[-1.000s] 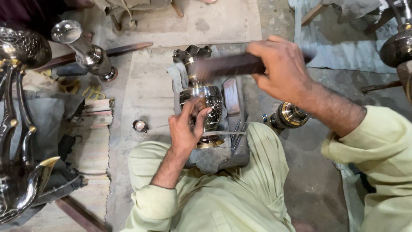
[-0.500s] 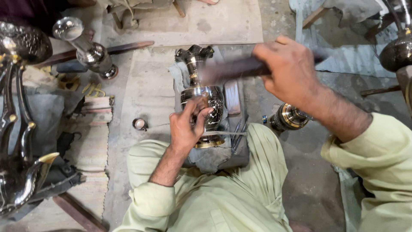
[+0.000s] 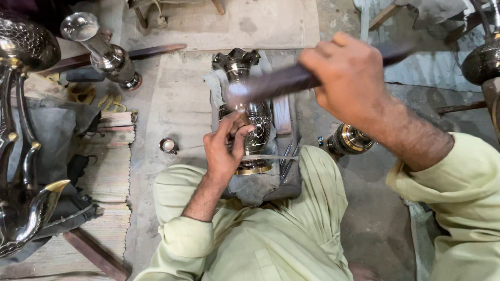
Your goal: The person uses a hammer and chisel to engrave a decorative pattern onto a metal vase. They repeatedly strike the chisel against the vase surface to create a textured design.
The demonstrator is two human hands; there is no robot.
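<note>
A dark engraved metal vase [image 3: 247, 91] with a fluted mouth and a brass foot lies on a grey padded block [image 3: 289, 179] in front of my lap. My left hand [image 3: 225, 148] rests on the vase's belly and pinches a small chisel against it. My right hand [image 3: 346, 80] is raised above and grips a long dark wooden hammer [image 3: 284, 81], blurred, its end just over the chisel. Pale green sleeves cover both forearms.
A polished metal stand [image 3: 107, 52] and a long wooden strip lie at the upper left. A large dark ornate metal piece [image 3: 23, 156] fills the left edge. A small brass-banded vessel [image 3: 350, 139] sits right of the block, a little cup [image 3: 167, 145] left of it.
My right hand has risen and then swung the hammer down toward the chisel. The left hand has stayed on the vase.
</note>
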